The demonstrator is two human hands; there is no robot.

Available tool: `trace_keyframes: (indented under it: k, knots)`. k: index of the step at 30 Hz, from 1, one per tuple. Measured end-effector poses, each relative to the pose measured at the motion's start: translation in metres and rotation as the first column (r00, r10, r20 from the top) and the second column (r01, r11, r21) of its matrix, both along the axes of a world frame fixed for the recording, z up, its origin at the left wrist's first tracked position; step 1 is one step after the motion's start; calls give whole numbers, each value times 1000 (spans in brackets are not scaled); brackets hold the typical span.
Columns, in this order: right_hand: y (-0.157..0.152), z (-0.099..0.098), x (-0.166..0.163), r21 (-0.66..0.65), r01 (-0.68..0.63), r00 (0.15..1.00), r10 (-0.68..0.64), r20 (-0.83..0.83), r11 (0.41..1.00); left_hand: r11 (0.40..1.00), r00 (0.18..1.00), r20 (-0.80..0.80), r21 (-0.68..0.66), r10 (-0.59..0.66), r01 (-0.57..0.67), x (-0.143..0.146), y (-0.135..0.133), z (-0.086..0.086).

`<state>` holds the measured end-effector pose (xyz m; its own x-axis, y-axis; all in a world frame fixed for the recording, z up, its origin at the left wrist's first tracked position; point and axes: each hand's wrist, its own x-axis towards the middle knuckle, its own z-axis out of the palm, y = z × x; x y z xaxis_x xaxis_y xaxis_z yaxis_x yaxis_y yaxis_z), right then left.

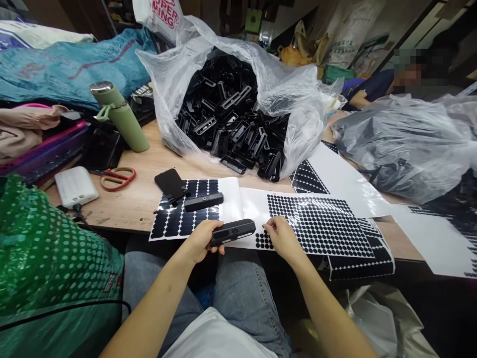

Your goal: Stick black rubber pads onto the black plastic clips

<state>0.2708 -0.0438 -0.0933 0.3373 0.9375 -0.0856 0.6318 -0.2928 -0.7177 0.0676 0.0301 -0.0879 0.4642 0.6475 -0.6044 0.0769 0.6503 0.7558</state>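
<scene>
My left hand (203,241) is closed around one end of a long black plastic part (238,228) with a carbon-fibre-like pattern, held above the front edge of the sheets. Just right of it, my right hand (281,236) is in a pinch over a white sheet of round black stickers (316,221). Whatever lies between those fingertips is too small to make out. A similar black part (203,201) rests on a sheet of oblong black stickers (173,221), beside a flat black piece (169,183).
Behind the sheets, a large clear plastic bag (301,129) gapes, full of black plastic parts (231,117). To the left are red-handled scissors (118,179), a white power bank (76,185) and a green bottle (128,124). Another person (376,87) sits at the far right behind a plastic bag (402,144).
</scene>
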Motion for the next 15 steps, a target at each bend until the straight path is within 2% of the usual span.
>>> trace_keyframes:
  k: [3,6,15]
  knots:
    - [-3,23,-23,81,-78,980,91,-179,994,1000,1000,2,3,7,-7,3,-2,3]
    - [-3,34,-44,119,-137,955,163,-248,983,1000,1000,7,7,24,-24,6,-4,5]
    - [0,26,-61,136,-73,964,105,-246,988,999,999,36,36,12,-13,6,-6,6]
